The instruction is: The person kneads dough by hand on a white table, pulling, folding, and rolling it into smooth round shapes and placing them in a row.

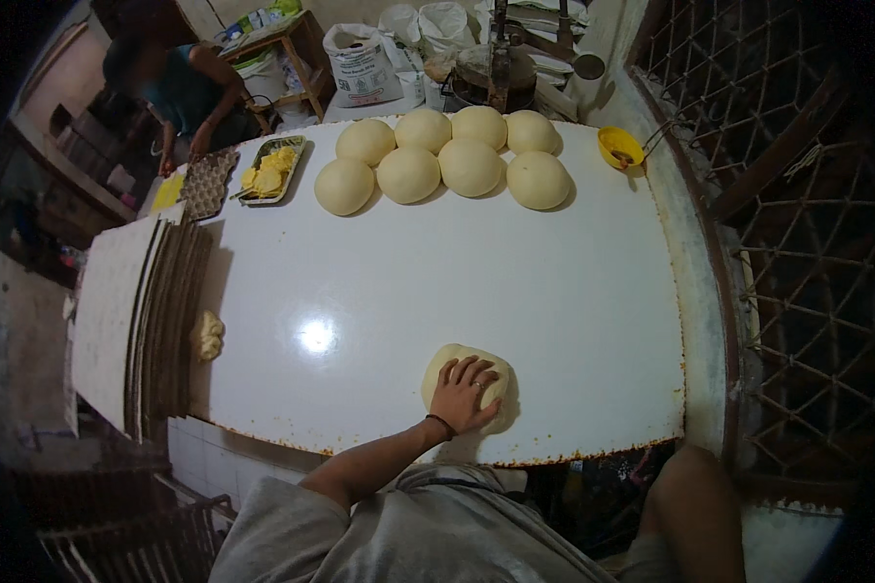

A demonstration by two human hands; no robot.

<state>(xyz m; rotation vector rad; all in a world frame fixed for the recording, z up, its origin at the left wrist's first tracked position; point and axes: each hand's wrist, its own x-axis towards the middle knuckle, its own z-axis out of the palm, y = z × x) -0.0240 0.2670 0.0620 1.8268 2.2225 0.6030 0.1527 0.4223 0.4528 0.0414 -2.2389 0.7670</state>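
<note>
My left hand (467,394) lies palm down on a pale, rounded lump of dough (441,361) near the table's front edge. Its fingers are spread and slightly bent over the top, with the thumb out to the right. The palm hides part of the dough. My right hand is out of sight; a bare bent limb (695,505) shows at the lower right. Across the far part of the table, several smooth round dough balls (472,167) sit in two rows. A small rough dough scrap (207,335) lies at the left, beside a stack of boards.
Boards (117,316) stand stacked at the left of the white table (554,291). At the back left are a tray of yellow spread (270,175) and an egg tray (207,183), near another person (190,87). A yellow bowl (620,148) sits back right; sacks (362,63) stand behind.
</note>
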